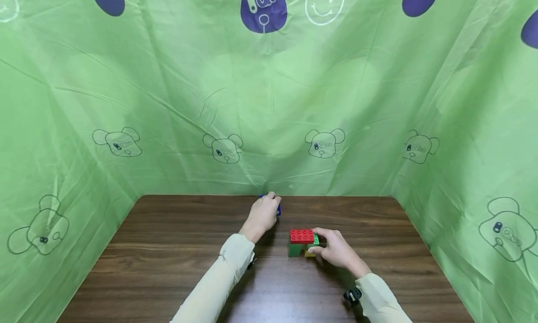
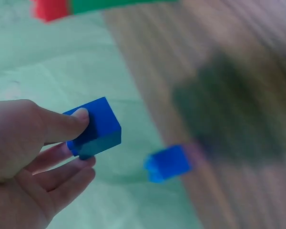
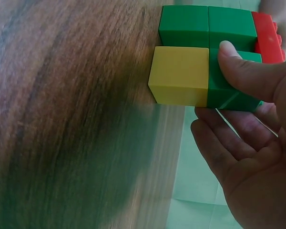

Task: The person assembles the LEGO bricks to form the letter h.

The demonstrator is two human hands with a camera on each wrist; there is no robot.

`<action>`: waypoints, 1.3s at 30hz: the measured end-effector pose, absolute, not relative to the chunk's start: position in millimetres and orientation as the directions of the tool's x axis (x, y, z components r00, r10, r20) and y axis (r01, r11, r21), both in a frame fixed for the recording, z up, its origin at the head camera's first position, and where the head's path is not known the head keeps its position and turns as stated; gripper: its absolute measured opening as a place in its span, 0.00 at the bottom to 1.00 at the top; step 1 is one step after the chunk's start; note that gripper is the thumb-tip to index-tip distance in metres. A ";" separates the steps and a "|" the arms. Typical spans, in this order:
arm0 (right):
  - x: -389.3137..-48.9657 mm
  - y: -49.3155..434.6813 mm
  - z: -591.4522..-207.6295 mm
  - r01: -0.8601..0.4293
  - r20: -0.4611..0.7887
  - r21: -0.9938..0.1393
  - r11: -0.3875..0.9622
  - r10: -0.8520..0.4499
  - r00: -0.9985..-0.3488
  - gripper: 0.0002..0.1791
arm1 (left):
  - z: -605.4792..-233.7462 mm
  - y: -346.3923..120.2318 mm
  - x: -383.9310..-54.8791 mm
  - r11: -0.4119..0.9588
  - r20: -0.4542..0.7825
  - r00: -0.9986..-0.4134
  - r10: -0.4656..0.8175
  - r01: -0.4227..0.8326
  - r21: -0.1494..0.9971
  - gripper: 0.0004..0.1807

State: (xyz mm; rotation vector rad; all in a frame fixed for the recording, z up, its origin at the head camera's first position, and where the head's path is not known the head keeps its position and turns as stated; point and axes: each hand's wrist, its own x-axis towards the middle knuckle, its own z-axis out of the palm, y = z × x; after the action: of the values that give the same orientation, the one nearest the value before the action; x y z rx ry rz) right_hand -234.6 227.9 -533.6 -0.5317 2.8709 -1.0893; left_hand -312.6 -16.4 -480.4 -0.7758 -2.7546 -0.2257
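Observation:
My left hand (image 1: 263, 214) is at the far edge of the table, pinching a blue block (image 2: 102, 125) between thumb and fingers. A second blue block (image 2: 170, 163) stands on the table close by, apart from the held one. To the right, a red studded brick (image 1: 301, 235) lies across the top of a small structure. Two green blocks (image 3: 183, 25) make up one column of it. Beside them, a yellow block (image 3: 181, 74) sits at the base with a green block (image 3: 247, 95) above it. My right hand (image 1: 336, 249) grips that upper green block by its sides.
The structure stands on a dark brown wooden table (image 1: 168, 267). Green cloth (image 1: 269, 103) with printed bear heads hangs behind the table and along both sides. A dark strapped device (image 1: 352, 295) sits at the right wrist.

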 end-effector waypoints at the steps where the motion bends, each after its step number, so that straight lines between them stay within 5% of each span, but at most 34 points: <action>1: -234.7 227.9 -533.5 -0.308 0.095 -0.648 0.697 -0.326 -0.940 0.20 | -473.9 -14.0 -309.1 0.834 0.302 -0.810 0.503 0.546 0.078 0.18; 12: -237.6 229.8 -534.7 -0.352 0.132 -0.634 0.689 -0.353 -0.926 0.19 | -422.8 4.1 -269.7 0.670 0.204 -0.692 0.692 0.722 0.175 0.21; 39: -237.0 227.5 -534.6 -0.346 0.131 -0.633 0.692 -0.344 -0.930 0.20 | -428.3 10.2 -255.2 0.687 0.116 -0.697 0.708 0.717 0.118 0.09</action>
State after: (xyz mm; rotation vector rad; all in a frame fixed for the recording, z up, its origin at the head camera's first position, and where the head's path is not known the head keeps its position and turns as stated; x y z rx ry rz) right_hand -237.0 227.5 -534.6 -0.5894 2.8913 -1.0826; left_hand -255.2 10.2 -428.3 -1.1961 -2.8291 -0.2376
